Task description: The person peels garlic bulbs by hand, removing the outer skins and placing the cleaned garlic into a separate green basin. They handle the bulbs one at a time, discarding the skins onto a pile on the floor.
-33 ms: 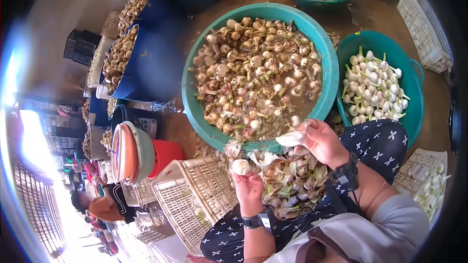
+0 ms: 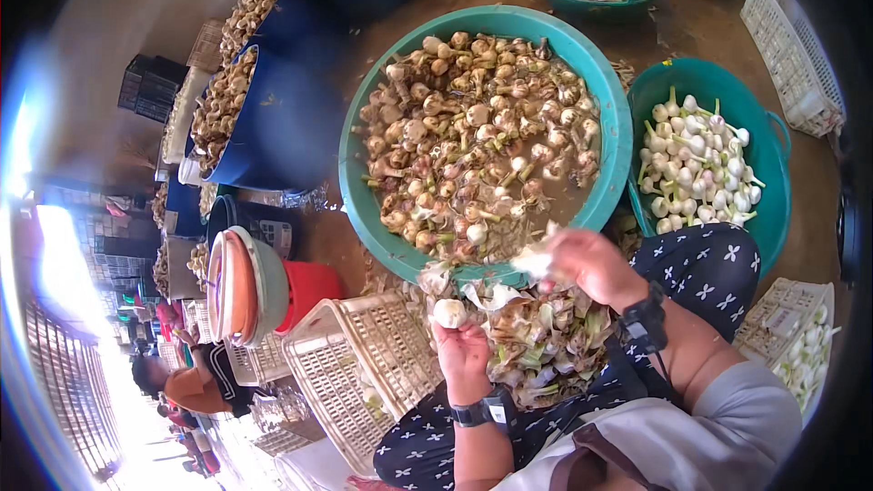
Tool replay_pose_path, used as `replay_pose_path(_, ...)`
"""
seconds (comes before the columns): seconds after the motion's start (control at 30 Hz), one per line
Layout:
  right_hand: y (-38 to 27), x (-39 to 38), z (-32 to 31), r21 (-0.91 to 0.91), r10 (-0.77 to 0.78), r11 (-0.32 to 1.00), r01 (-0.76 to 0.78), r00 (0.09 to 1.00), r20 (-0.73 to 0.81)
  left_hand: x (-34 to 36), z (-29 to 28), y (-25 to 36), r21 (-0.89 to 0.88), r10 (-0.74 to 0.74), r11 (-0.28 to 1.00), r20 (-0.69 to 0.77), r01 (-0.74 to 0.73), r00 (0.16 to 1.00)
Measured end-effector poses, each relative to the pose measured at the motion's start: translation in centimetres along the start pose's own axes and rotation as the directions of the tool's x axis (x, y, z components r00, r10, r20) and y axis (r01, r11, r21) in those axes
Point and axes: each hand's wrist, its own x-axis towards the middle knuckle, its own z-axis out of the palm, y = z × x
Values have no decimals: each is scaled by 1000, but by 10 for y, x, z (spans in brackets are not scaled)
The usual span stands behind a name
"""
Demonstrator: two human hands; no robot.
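My left hand [image 2: 462, 356] is closed round a peeled white garlic bulb [image 2: 449, 313], held up by its fingertips. My right hand [image 2: 589, 265], smeared by motion, is above the near right rim of the big basin; a pale strip of garlic skin [image 2: 533, 262] shows at its fingers. Under and between the hands lies a heap of loose garlic peelings [image 2: 546, 350] in my lap. Straight ahead, the big green basin [image 2: 353, 127] holds brownish unpeeled garlic bulbs [image 2: 477, 114] in murky water.
To the right, a green tub [image 2: 771, 218] holds clean white garlic; another green tub [image 2: 582, 7] stands beyond. A beige crate [image 2: 364, 345] tilts at my left, near stacked buckets [image 2: 273, 286]. Blue vats [image 2: 259, 127] of garlic stand farther left. A person [image 2: 195, 386] sits far left.
My right hand has shifted slightly left and blurred, with the pale skin at its fingers moving along. My left hand and the bulb stay nearly in place.
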Motion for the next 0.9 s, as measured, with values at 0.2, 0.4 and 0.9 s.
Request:
replay_pose_path(0.2, 90, 36, -23, -888, -137, 460, -11, 987, -83, -13, 82, -38, 677, 240, 665, 207, -316, 949)
replay_pose_path(0.4, 126, 175, -195, -478, -189, 655, -585, 486, -853, 3, 113, -51, 657, 129, 527, 565, -539, 815)
replay_pose_path(0.9, 69, 48, 1, -966, -5, 46, 256, 967, 256, 61, 67, -35, 895, 234, 446, -106, -10, 967)
